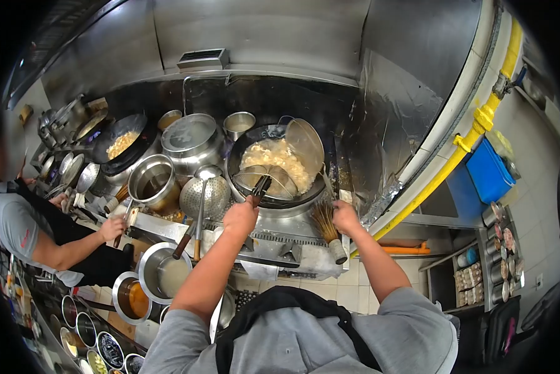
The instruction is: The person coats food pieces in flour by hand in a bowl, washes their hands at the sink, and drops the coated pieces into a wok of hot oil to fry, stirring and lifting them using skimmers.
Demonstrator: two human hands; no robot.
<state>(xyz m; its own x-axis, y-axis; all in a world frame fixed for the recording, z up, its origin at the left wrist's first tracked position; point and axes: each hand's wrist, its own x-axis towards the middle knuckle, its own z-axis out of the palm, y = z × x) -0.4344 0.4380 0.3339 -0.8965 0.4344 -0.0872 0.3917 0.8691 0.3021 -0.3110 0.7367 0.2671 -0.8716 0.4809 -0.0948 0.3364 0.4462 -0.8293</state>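
Note:
My left hand (241,216) is closed round the black handle of a wire skimmer (279,184). The skimmer's round head lies over the near side of a wok (233,159), where pale pieces of food (274,154) sit in bubbling, foamy liquid. To the right, my right hand (345,217) grips the long handle of a round mesh strainer (306,144), which leans tilted at the wok's right side. A bamboo brush (325,221) lies just left of my right hand. A perforated ladle (206,198) rests left of the wok.
A lidded pot (189,134), a pot of dark liquid (153,181) and a second wok with food (123,143) stand to the left. A co-worker (34,230) works there. A yellow pipe (448,162) runs along the right. Steel bowls (144,265) sit at lower left.

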